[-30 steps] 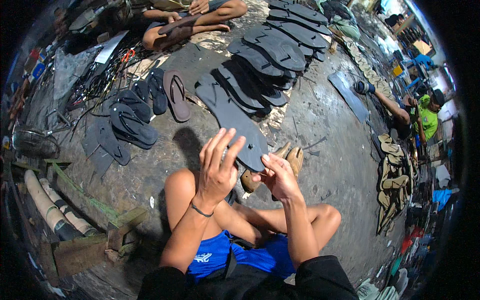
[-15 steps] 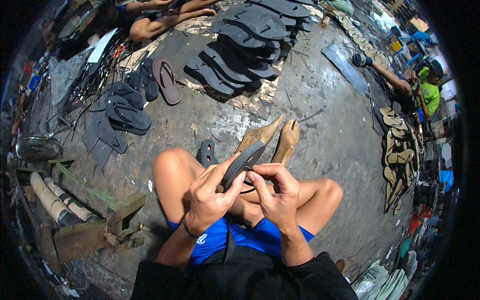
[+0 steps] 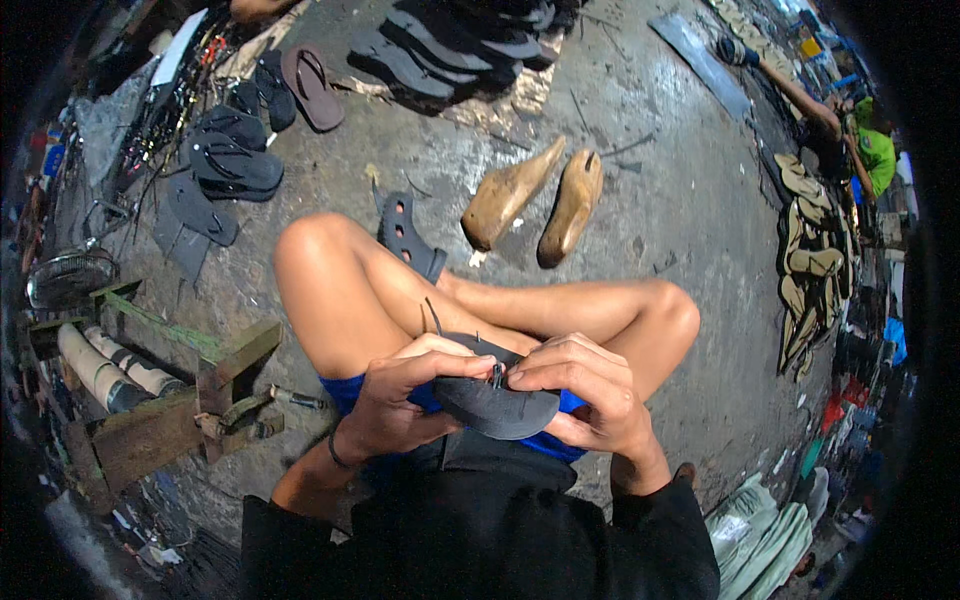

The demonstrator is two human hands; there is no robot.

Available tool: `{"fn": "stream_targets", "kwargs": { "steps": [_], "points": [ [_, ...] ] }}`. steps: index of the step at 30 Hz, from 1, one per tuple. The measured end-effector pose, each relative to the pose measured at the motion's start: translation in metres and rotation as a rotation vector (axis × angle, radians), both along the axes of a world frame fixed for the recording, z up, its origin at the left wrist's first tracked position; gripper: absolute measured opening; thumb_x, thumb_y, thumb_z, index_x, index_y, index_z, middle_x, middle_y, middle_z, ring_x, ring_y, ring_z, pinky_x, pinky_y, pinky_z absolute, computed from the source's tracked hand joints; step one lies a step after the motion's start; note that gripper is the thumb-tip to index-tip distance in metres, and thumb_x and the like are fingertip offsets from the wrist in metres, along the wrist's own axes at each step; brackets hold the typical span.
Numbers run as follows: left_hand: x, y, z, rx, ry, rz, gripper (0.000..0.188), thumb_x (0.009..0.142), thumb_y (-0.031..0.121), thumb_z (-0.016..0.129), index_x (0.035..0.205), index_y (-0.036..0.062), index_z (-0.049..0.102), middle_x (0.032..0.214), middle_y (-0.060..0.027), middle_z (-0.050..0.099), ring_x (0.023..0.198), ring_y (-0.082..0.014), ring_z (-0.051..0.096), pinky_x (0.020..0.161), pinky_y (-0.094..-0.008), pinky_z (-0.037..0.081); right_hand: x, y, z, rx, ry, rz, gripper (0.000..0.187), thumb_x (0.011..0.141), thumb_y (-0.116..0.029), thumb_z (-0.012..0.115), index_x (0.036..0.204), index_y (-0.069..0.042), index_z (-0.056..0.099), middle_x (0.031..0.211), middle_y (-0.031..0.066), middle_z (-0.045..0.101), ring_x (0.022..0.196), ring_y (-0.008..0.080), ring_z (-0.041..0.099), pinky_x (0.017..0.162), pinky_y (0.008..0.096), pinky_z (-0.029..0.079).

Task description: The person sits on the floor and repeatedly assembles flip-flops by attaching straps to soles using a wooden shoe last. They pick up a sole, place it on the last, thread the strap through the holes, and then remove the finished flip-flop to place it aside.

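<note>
Two hands hold a dark sole above the crossed legs.
The left hand (image 3: 398, 388) grips the left edge of the dark sole (image 3: 497, 408) and the right hand (image 3: 592, 388) grips its right edge, their fingertips close together at a small dark piece (image 3: 498, 374) standing up from it. Beyond the crossed legs (image 3: 560, 308), two wooden foot forms (image 3: 572, 208) lie side by side on the floor (image 3: 720, 300), near a grey clog (image 3: 405, 240) on one foot. Farther out are stacked dark soles (image 3: 425, 58), dark flip-flops (image 3: 236, 168) at left and tan sandals (image 3: 815, 262) at right.
</note>
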State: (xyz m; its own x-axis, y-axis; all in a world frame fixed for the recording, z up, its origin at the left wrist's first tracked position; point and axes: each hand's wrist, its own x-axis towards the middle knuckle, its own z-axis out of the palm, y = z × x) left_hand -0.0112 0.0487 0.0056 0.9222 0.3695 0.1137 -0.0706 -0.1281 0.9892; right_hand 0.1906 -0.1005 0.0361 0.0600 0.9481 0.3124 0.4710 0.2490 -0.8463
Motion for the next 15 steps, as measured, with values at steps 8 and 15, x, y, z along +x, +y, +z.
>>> {"fn": "stream_targets", "kwargs": {
  "steps": [8,15],
  "points": [
    [-0.005,-0.003,0.007,0.100,0.032,-0.073,0.052,0.068,0.007,0.082,0.117,0.0044,0.065,0.116,-0.0120,0.068,0.108,-0.0296,0.066,0.097,-0.0392,0.051,-0.004,-0.010,0.002,-0.141,0.055,0.032,0.038,0.081,-0.024,0.074,0.110,-0.002,0.064,0.111,0.0126,0.063,0.105,0.0312,0.063,0.091,0.0425,0.050],
    [-0.010,0.005,0.006,0.247,-0.012,-0.167,0.043,0.076,0.007,0.078,0.116,0.0049,0.062,0.118,-0.0123,0.067,0.108,-0.0312,0.066,0.094,-0.0395,0.051,-0.006,-0.007,-0.005,-0.199,0.006,0.044,0.034,0.077,-0.021,0.077,0.105,-0.005,0.063,0.110,0.0122,0.060,0.113,0.0325,0.058,0.095,0.0438,0.047]
  ]
}}
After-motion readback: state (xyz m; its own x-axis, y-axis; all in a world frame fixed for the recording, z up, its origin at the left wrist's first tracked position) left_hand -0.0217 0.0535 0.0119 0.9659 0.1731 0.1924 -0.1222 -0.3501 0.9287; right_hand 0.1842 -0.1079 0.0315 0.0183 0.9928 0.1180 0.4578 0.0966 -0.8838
